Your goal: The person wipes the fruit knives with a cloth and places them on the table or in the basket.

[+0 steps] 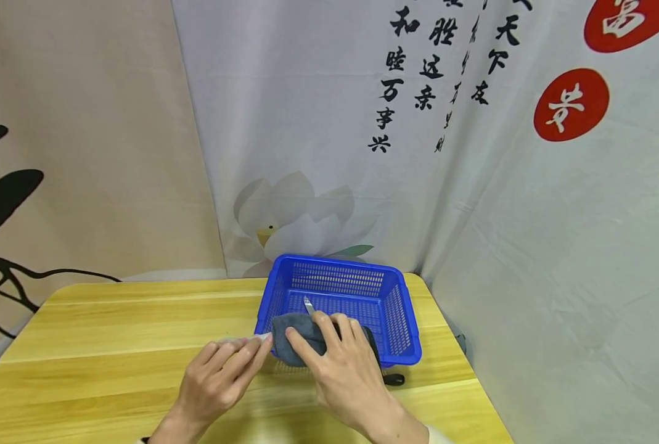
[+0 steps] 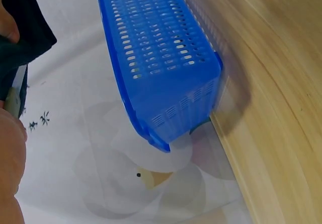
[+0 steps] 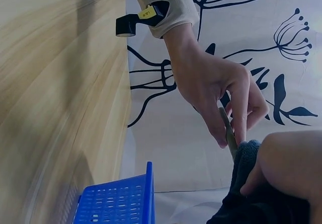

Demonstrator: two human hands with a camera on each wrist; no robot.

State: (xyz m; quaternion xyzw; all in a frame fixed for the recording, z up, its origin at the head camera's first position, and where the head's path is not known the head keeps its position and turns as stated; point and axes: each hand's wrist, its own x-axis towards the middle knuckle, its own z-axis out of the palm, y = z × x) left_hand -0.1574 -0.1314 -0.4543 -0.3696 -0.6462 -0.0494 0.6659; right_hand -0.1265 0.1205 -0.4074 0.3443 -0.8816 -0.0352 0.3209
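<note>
My left hand (image 1: pixel 212 379) pinches the pale handle (image 3: pixel 229 133) of a slim utensil. Its silvery part (image 2: pixel 20 78) runs into a dark grey cloth (image 1: pixel 287 342), so its kind is hidden. With thumb and fingers my right hand (image 1: pixel 348 376) grips that cloth, folded round the utensil, over the near side of a blue plastic basket (image 1: pixel 409 320). A pointed metal tip (image 1: pixel 309 305) shows past the cloth, over the basket. Below my right hand a black handle end (image 1: pixel 394 379) sticks out by the basket's near corner; whether the two belong together cannot be told.
The slotted basket stands at the back right of a wooden table (image 1: pixel 113 345). Printed curtains (image 1: pixel 307 123) hang behind the table and along its right side. A camera (image 3: pixel 143 20) is strapped to the left wrist.
</note>
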